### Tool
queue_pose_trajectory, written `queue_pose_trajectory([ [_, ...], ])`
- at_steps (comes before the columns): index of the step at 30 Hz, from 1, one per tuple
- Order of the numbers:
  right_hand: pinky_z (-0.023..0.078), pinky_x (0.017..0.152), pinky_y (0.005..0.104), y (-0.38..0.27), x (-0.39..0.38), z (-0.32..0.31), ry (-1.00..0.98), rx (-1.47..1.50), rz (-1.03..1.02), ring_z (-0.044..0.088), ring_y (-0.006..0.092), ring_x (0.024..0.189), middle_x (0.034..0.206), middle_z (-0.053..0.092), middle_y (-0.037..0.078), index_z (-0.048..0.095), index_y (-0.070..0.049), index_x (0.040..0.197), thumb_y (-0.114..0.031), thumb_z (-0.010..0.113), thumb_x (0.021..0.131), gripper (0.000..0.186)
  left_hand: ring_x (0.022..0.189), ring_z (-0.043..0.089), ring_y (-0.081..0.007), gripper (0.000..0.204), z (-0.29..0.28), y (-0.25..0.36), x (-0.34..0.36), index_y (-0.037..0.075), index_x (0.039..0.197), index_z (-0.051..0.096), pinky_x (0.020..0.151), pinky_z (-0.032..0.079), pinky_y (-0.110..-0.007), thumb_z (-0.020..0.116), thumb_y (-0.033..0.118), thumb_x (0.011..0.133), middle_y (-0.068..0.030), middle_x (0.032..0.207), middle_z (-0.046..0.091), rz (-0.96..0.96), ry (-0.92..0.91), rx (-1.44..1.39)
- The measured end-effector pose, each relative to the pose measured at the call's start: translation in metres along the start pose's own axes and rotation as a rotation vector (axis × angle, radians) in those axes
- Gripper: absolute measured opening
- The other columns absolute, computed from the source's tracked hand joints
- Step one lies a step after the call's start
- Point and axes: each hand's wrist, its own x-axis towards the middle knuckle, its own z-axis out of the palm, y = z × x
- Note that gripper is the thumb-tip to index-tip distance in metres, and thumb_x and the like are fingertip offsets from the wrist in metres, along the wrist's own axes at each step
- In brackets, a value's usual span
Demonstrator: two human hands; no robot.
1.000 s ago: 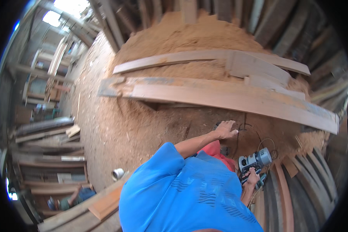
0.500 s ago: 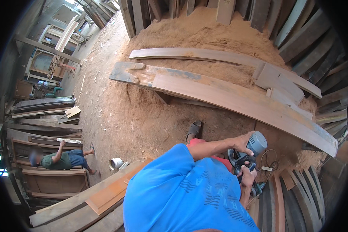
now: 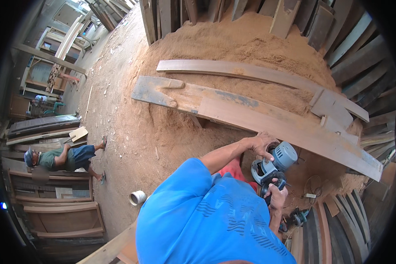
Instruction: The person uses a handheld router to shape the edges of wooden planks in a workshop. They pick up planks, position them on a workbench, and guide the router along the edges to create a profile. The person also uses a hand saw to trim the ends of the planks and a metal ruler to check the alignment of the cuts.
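Note:
A wood router (image 3: 284,157) with a blue-grey cylindrical motor and a black grip hangs tilted in front of my blue shirt, its round base turned toward me. My left hand (image 3: 262,144) is bent round the motor side near the base; some fingertips are hidden. My right hand (image 3: 277,195) is wrapped round the black grip. Just beyond the router lies a long smooth wooden plank (image 3: 268,124), resting on a stained, worn work beam (image 3: 152,93). The router's base is apart from the plank.
Behind the beam, another long board (image 3: 215,67) and short offcuts (image 3: 334,112) lie by heaped sawdust (image 3: 233,37). Upright boards (image 3: 361,57) line the right. A second power tool (image 3: 297,218) and stacked planks (image 3: 345,220) sit lower right. Another person (image 3: 66,158) stands left, near a white bucket (image 3: 137,197).
The router has moved slightly left and tilted, with my left hand shifting up and left along it. The view has shifted a little. The other person has lowered an arm.

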Motion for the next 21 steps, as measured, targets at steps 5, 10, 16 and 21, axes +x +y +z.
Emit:
queue_pose_trajectory([
  [5,0.047,0.044,0.0287,0.021,-0.003,0.022,0.06,-0.056,-0.028,0.053,0.0133,0.049,0.064,0.055,0.005,0.057,-0.001,0.111,-0.006,0.066,0.086,0.027,0.136,0.039,-0.0456,0.097,-0.003,-0.027,-0.025,0.01,0.149,0.043,0.113,0.028,-0.059,0.08,0.057,0.072,-0.0223,0.148,0.044,0.009,0.125,0.25],
  [10,0.046,0.044,0.0287,0.047,-0.017,0.028,0.144,0.04,-0.056,0.053,0.0129,0.049,0.066,0.055,0.004,0.056,-0.002,0.11,-0.004,0.065,0.086,0.026,0.147,0.026,-0.0469,0.111,-0.053,-0.107,-0.101,0.011,0.157,0.027,0.119,0.021,-0.061,0.084,0.049,0.069,-0.0277,0.158,0.031,-0.463,0.342,0.519],
  [16,0.045,0.044,0.0269,0.047,0.01,-0.001,0.39,0.072,-0.109,0.055,0.0102,0.05,0.071,0.059,0.002,0.06,-0.003,0.103,-0.002,0.069,0.083,0.022,0.152,0.007,-0.0521,0.105,-0.119,-0.202,-0.127,0.021,0.163,0.015,0.121,0.008,-0.063,0.076,0.017,0.077,-0.0323,0.163,0.011,-0.641,0.083,0.792],
  [21,0.045,0.043,0.0264,0.06,0.074,-0.004,0.587,0.155,-0.298,0.054,0.01,0.049,0.069,0.059,0.002,0.06,-0.002,0.1,-0.003,0.069,0.082,0.02,0.151,0.009,-0.0539,0.13,-0.143,-0.254,-0.019,0.015,0.163,0.003,0.122,0.01,-0.061,0.089,0.022,0.066,-0.0386,0.16,0.008,-0.538,0.053,0.801],
])
